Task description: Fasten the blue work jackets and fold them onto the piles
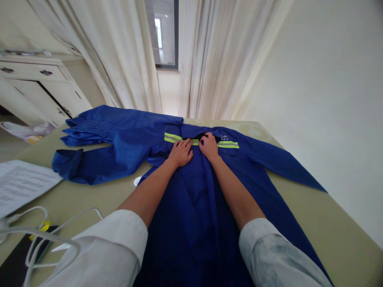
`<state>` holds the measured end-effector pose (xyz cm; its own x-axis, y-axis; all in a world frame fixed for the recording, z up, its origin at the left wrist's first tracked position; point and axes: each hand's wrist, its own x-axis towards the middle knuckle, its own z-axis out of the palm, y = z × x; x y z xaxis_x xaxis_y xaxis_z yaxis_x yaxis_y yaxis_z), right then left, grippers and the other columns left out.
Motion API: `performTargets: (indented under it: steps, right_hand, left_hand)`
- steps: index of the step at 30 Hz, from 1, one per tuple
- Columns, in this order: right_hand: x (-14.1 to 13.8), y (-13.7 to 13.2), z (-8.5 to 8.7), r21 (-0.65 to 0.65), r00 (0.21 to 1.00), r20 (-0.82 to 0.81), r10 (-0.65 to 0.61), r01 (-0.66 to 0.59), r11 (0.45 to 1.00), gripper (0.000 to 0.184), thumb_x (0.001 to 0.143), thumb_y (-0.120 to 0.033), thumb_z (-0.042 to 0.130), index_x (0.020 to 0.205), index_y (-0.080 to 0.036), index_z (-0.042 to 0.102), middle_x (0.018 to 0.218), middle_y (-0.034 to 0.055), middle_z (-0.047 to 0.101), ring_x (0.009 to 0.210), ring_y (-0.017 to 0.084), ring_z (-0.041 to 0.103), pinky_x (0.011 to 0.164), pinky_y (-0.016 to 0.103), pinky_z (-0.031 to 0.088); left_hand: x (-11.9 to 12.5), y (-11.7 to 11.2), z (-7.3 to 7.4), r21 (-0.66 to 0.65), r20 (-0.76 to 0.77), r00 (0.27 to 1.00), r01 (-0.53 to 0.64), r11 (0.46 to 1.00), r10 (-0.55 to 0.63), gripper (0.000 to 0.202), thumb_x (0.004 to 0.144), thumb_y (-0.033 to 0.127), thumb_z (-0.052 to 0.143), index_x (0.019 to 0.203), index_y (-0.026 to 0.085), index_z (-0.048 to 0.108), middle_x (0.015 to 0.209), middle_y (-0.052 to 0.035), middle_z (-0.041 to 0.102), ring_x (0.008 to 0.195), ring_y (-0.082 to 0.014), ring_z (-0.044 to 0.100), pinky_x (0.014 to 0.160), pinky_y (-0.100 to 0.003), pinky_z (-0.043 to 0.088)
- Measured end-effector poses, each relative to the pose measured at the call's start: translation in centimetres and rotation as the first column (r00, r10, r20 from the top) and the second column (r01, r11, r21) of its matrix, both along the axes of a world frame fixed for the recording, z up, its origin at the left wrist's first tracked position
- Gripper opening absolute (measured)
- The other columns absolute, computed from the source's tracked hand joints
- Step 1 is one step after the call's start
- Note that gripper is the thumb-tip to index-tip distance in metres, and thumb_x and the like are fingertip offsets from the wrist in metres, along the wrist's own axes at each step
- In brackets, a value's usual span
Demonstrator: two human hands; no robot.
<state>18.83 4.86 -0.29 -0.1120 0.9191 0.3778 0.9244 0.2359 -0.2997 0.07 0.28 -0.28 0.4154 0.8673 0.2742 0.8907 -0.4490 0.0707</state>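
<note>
A blue work jacket [194, 191] with a yellow-green and grey reflective stripe [229, 144] lies front up on the table, its sleeves out to both sides. My left hand [181, 152] rests on the chest beside the front opening, fingers stretched over the cloth and stripe. Close to it, my right hand [208, 145] has its fingers curled on the edge of the front placket near the collar. A dark gap shows in the cloth just behind those fingers. Their tips are partly hidden.
Another folded blue garment [128, 115] lies at the far left of the table [299, 187]. Printed paper [26, 183], white cables [38, 243] and a dark flat object [20, 255] are at left. Curtains [119, 52] and a cabinet [38, 79] stand behind; a wall [329, 99] is right.
</note>
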Motion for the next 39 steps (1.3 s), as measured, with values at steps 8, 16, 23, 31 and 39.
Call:
performTargets:
  steps: [8, 16, 23, 31, 39]
  right_hand:
    - [0.7, 0.2, 1.5, -0.101, 0.992, 0.081, 0.097, -0.088, 0.991, 0.018, 0.093, -0.025, 0.064, 0.100, -0.017, 0.079, 0.136, 0.0147, 0.059, 0.118, 0.028, 0.059, 0.105, 0.040, 0.051]
    - [-1.5, -1.7, 3.7, -0.135, 0.955, 0.295, -0.010, 0.052, 0.989, 0.028, 0.100, -0.015, 0.052, 0.116, -0.013, 0.074, 0.132, 0.0213, 0.062, 0.120, 0.033, 0.056, 0.095, 0.044, 0.052]
    - [-1.9, -2.3, 3.1, -0.052, 0.949, 0.315, -0.011, 0.028, 0.998, 0.039, 0.105, -0.012, 0.037, 0.117, -0.011, 0.074, 0.131, 0.0242, 0.062, 0.118, 0.033, 0.055, 0.095, 0.045, 0.049]
    - [-1.0, -1.6, 2.5, -0.024, 0.949, 0.313, -0.031, 0.040, 0.999, 0.039, 0.107, -0.013, 0.032, 0.123, -0.011, 0.068, 0.130, 0.0225, 0.062, 0.116, 0.031, 0.054, 0.094, 0.041, 0.048]
    - [0.1, -1.1, 4.0, -0.115, 0.938, 0.311, 0.156, -0.126, 0.985, 0.031, 0.104, -0.013, 0.045, 0.118, -0.013, 0.072, 0.136, 0.0188, 0.060, 0.122, 0.029, 0.054, 0.098, 0.038, 0.048]
  left_hand:
    - [-0.1, 0.0, 0.0, -0.022, 0.000, 1.000, 0.023, 0.999, -0.023, 0.057, 0.105, 0.040, 0.037, 0.157, 0.024, 0.051, 0.163, -0.0072, 0.052, 0.147, -0.0274, 0.048, 0.122, -0.049, 0.032]
    - [-0.1, 0.1, 0.0, -0.043, -0.011, 1.000, 0.020, 0.999, -0.021, 0.056, 0.105, 0.039, 0.036, 0.159, 0.028, 0.050, 0.164, -0.0044, 0.051, 0.148, -0.0278, 0.046, 0.123, -0.050, 0.030]
    - [0.0, 0.0, 0.1, -0.031, -0.015, 1.000, 0.026, 0.999, -0.026, 0.056, 0.105, 0.038, 0.037, 0.158, 0.027, 0.051, 0.163, -0.0050, 0.052, 0.148, -0.0278, 0.047, 0.123, -0.050, 0.031]
    - [0.0, 0.0, 0.0, -0.028, -0.025, 0.999, 0.019, 0.999, -0.020, 0.055, 0.106, 0.039, 0.036, 0.157, 0.028, 0.053, 0.163, -0.0040, 0.051, 0.148, -0.0280, 0.047, 0.122, -0.050, 0.031]
    - [-0.1, 0.0, 0.2, -0.058, -0.043, 0.999, 0.023, 0.998, -0.025, 0.055, 0.106, 0.039, 0.035, 0.156, 0.032, 0.054, 0.164, -0.0019, 0.051, 0.149, -0.0316, 0.046, 0.121, -0.055, 0.031]
